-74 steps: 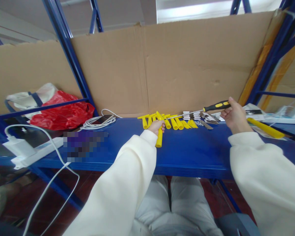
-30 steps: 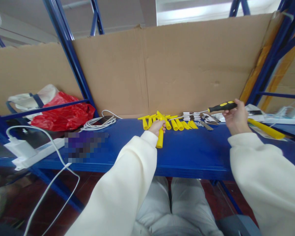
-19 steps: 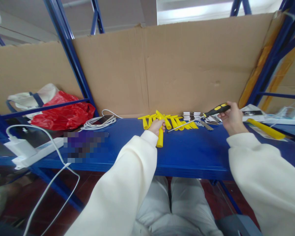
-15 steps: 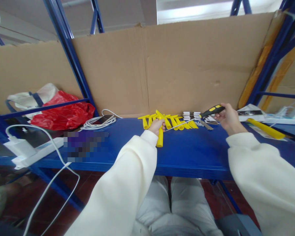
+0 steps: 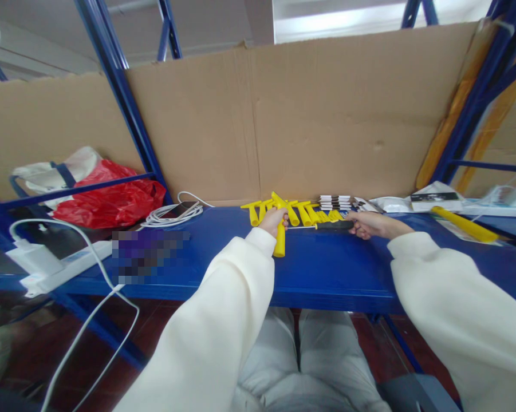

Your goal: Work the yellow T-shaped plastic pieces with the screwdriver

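Observation:
My left hand (image 5: 275,221) is closed around a yellow T-shaped plastic scraper handle (image 5: 279,246), whose round end points toward me. In my right hand (image 5: 366,224) is a screwdriver (image 5: 333,226) with a black and yellow grip, held by the butt end. It lies nearly level, low over the blue shelf, and its thin shaft points left at my left hand. Whether its tip touches the yellow piece is hidden by the fingers. Behind my hands stand several more yellow T-shaped handles (image 5: 304,215) in a row, with small flat yellow pieces (image 5: 329,216) beside them.
Small black-and-white boxes (image 5: 335,202) stack against the cardboard wall (image 5: 318,120). Right of them lie white packets (image 5: 393,204) and a long yellow tube-like piece (image 5: 464,225). Leftward are a coiled white cable (image 5: 172,214), a red plastic bag (image 5: 111,194) and a power strip (image 5: 75,266).
My right hand has moved left and down, bringing the screwdriver from a raised slant to nearly level. My left hand and its yellow handle have hardly moved.

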Motion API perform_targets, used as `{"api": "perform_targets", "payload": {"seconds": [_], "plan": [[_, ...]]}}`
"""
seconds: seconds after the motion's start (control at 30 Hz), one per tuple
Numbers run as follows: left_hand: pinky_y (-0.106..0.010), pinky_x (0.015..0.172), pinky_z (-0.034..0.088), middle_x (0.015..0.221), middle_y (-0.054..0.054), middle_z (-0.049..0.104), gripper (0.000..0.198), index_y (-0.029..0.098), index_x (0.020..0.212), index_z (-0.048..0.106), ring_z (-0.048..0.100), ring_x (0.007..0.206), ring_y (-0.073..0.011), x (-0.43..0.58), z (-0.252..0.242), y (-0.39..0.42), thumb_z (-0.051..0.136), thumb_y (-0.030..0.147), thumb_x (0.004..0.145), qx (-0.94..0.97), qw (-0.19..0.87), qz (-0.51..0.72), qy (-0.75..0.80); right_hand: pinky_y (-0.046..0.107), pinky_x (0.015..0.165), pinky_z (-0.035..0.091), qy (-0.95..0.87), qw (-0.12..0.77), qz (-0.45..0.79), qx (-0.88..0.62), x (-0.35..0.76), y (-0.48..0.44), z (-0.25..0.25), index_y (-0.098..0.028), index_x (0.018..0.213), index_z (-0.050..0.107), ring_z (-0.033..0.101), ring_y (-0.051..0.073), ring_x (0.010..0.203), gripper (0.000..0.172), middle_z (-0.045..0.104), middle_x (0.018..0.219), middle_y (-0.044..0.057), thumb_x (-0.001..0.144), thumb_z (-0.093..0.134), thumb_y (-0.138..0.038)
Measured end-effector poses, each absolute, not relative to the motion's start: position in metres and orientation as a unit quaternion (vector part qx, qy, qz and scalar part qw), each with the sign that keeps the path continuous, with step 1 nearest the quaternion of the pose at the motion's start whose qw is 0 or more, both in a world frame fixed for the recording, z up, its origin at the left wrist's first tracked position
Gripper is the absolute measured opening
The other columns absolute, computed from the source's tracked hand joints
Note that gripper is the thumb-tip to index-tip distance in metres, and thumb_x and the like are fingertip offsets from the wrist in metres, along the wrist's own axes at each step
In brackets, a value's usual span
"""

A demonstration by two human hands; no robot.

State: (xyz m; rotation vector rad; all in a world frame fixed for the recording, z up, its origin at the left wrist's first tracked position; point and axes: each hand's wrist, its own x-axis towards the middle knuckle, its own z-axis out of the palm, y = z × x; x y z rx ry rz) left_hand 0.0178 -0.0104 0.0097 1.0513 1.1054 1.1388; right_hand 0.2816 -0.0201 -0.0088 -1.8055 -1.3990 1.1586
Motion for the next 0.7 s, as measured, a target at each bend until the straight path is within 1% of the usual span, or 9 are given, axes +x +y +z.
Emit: {"api": "perform_targets", "payload": {"seconds": [0.1, 0.2, 0.3, 0.37, 0.4, 0.5, 0.57, 0.6, 0.7], "plan": [[-0.016, 0.040, 0.031, 0.058, 0.009, 0.043, 0.013, 0.020, 0.100, 0.055, 0.037, 0.038, -0.0061, 0.018, 0.008, -0.009, 0.052, 0.009, 0.093, 0.467, 0.552, 0.503, 0.474, 0.017, 0.037, 0.027, -0.482, 0.263, 0.423, -0.721, 0.278, -0.023, -0.007, -0.019, 0.072, 0.050, 0.038, 0.006, 0.040, 0.039, 0.052, 0.053, 0.001, 0.103, 0.050, -0.042], [-0.018, 0.043, 0.040, 0.073, 0.004, 0.059, 0.045, 0.021, 0.132, 0.055, 0.045, 0.042, -0.0065, 0.017, 0.004, -0.005, 0.052, 0.005, 0.090, 0.508, 0.485, 0.510, 0.496, 0.017, 0.039, 0.028, -0.503, 0.247, 0.392, -0.729, 0.279, -0.025, -0.004, -0.018, 0.073, 0.053, 0.039, 0.007, 0.042, 0.036, 0.051, 0.054, 0.001, 0.103, 0.052, -0.036], [-0.023, 0.059, 0.056, 0.108, -0.008, 0.074, 0.069, 0.022, 0.153, 0.047, 0.062, 0.057, -0.0100, 0.015, -0.002, 0.000, 0.051, 0.002, 0.087, 0.583, 0.387, 0.486, 0.523, 0.018, 0.043, 0.032, -0.546, 0.271, 0.308, -0.731, 0.288, -0.022, -0.005, -0.016, 0.079, 0.058, 0.041, 0.007, 0.044, 0.024, 0.054, 0.059, 0.000, 0.100, 0.054, -0.027], [-0.028, 0.078, 0.061, 0.128, -0.014, 0.072, 0.072, 0.019, 0.156, 0.049, 0.074, 0.079, -0.0160, 0.013, -0.005, 0.002, 0.054, 0.002, 0.086, 0.645, 0.314, 0.458, 0.524, 0.020, 0.047, 0.039, -0.579, 0.286, 0.197, -0.738, 0.297, -0.016, -0.009, -0.015, 0.089, 0.066, 0.049, 0.010, 0.050, 0.018, 0.061, 0.066, 0.003, 0.099, 0.054, -0.025], [-0.030, 0.089, 0.061, 0.133, -0.015, 0.071, 0.070, 0.016, 0.155, 0.052, 0.076, 0.092, -0.0190, 0.013, -0.006, 0.002, 0.055, 0.002, 0.086, 0.676, 0.278, 0.441, 0.520, 0.022, 0.051, 0.044, -0.594, 0.277, 0.135, -0.743, 0.301, -0.012, -0.011, -0.015, 0.095, 0.070, 0.055, 0.013, 0.056, 0.020, 0.065, 0.071, 0.005, 0.098, 0.053, -0.025], [-0.033, 0.109, 0.052, 0.139, -0.015, 0.070, 0.064, 0.012, 0.149, 0.060, 0.072, 0.117, -0.0234, 0.012, -0.007, 0.002, 0.057, 0.002, 0.086, 0.750, 0.204, 0.386, 0.497, 0.030, 0.080, 0.057, -0.619, 0.210, 0.003, -0.757, 0.308, -0.002, -0.017, -0.018, 0.110, 0.079, 0.070, 0.023, 0.090, 0.030, 0.076, 0.097, 0.011, 0.095, 0.054, -0.020], [-0.033, 0.111, 0.051, 0.140, -0.015, 0.070, 0.062, 0.012, 0.148, 0.061, 0.073, 0.117, -0.0236, 0.013, -0.007, 0.001, 0.058, 0.002, 0.087, 0.775, 0.185, 0.359, 0.486, 0.037, 0.101, 0.053, -0.624, 0.166, -0.039, -0.762, 0.308, 0.002, -0.021, -0.023, 0.116, 0.081, 0.067, 0.029, 0.116, 0.036, 0.075, 0.121, 0.011, 0.092, 0.055, -0.017], [-0.033, 0.111, 0.052, 0.141, -0.015, 0.069, 0.062, 0.012, 0.149, 0.061, 0.074, 0.115, -0.0235, 0.013, -0.007, 0.001, 0.058, 0.003, 0.087, 0.782, 0.180, 0.350, 0.483, 0.042, 0.108, 0.050, -0.626, 0.146, -0.053, -0.764, 0.307, 0.003, -0.022, -0.025, 0.119, 0.081, 0.063, 0.031, 0.126, 0.038, 0.072, 0.131, 0.011, 0.093, 0.055, -0.018], [-0.035, 0.110, 0.053, 0.139, -0.015, 0.070, 0.062, 0.012, 0.150, 0.059, 0.076, 0.110, -0.0233, 0.013, -0.008, 0.000, 0.057, 0.003, 0.088, 0.785, 0.174, 0.343, 0.485, 0.053, 0.114, 0.044, -0.642, 0.096, -0.087, -0.756, 0.300, 0.002, -0.024, -0.028, 0.127, 0.079, 0.053, 0.036, 0.138, 0.042, 0.063, 0.146, 0.012, 0.096, 0.050, -0.022]]}}
